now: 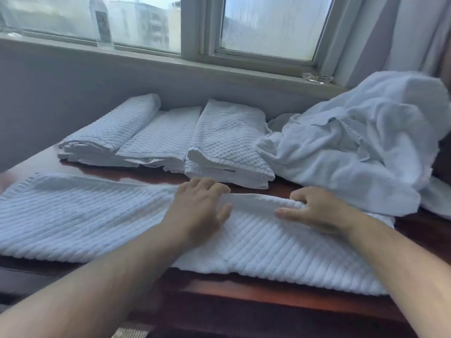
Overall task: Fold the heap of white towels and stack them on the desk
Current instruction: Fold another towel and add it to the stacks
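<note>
Head view: fingers [210,185] of left hand [202,206] curled over far hem of ribbed towel [85,215], thumb on near side, gripping. Right hand [319,211] grips same hem, further right. Towel long axis left-right on desk [280,295]; I judge fold comes toward me. Folded towels [219,142] behind, heap [353,142] right.

Both bare forearms reach in across the ribbed towel [85,215] from its near edge. Left hand [200,203] at the middle of the far hem, fingers curled over it, thumb on the near side. Right hand [317,211] further right along that hem, fingers hooked over, thumb lying flat, pointing left.
</note>
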A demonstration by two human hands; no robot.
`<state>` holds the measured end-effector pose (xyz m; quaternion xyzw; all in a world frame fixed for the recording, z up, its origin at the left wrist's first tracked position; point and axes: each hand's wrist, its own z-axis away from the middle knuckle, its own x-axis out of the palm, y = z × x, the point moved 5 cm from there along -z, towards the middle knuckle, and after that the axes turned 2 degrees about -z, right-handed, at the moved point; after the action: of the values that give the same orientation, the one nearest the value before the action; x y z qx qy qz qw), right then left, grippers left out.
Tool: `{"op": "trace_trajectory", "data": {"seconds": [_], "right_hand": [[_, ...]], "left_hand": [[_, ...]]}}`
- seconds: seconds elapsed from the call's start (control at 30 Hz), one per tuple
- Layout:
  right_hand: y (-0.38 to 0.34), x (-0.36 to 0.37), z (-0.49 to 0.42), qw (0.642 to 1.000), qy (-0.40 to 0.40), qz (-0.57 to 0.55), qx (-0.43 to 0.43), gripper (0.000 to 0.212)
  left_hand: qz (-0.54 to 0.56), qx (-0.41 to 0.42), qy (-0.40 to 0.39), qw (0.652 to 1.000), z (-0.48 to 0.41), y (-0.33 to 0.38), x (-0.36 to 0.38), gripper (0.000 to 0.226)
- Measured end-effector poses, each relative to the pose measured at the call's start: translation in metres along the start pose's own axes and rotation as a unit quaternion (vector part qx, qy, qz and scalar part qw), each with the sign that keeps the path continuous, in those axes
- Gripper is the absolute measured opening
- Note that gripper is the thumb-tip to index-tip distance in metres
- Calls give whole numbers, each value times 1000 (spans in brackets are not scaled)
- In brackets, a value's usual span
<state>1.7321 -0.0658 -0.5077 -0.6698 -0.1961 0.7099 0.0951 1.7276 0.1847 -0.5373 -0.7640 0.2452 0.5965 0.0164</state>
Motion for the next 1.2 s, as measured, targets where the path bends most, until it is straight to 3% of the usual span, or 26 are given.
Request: {"op": "trace_trajectory", "data": {"seconds": [0.07, 0.17, 0.27, 0.33, 0.5, 0.6, 0.67, 0.8, 0.9, 0.97, 1.07, 1.13, 1.2], "right_hand": [[11, -11, 15, 998, -14, -57, -31, 51], [29, -30, 35, 988, -8, -149, -26, 63], [53, -45, 49, 984, -7, -179, 3, 68], [72, -52, 57, 980, -9, -195, 27, 59], [111, -60, 63, 992, -60, -83, 72, 49], [128, -68, 63, 993, -48, -73, 75, 49], [139, -72, 64, 992, -39, -95, 78, 50], [159, -70, 72, 988, -60, -96, 104, 77], [167, -63, 85, 982, -66, -155, 90, 74], [165, -61, 93, 964, -35, -253, 77, 55], [170, -58, 93, 894, 48, -430, 112, 39], [170, -56, 90, 886, 76, -434, 146, 36], [170, -56, 86, 907, 115, -362, 181, 32]], "left_hand": [[9, 34, -13, 999, -8, 33, 9, 42], [6, 51, -8, 999, -22, 73, 21, 31], [-19, 25, -13, 999, -37, 91, 28, 30], [-38, 1, -21, 999, -45, 93, 33, 29], [-48, -38, -22, 998, -51, 95, 44, 15], [-55, -53, -4, 997, -51, 98, 46, 9], [-44, -29, 16, 998, -49, 107, 47, 11], [-10, 31, 29, 999, -45, 137, 51, 26], [14, 41, 43, 998, -43, 155, 53, 37], [31, 50, 62, 996, -40, 164, 53, 43], [47, 74, 85, 992, -36, 175, 52, 44], [51, 108, 79, 990, -36, 180, 52, 41], [52, 146, 40, 987, -35, 183, 57, 42]]}}
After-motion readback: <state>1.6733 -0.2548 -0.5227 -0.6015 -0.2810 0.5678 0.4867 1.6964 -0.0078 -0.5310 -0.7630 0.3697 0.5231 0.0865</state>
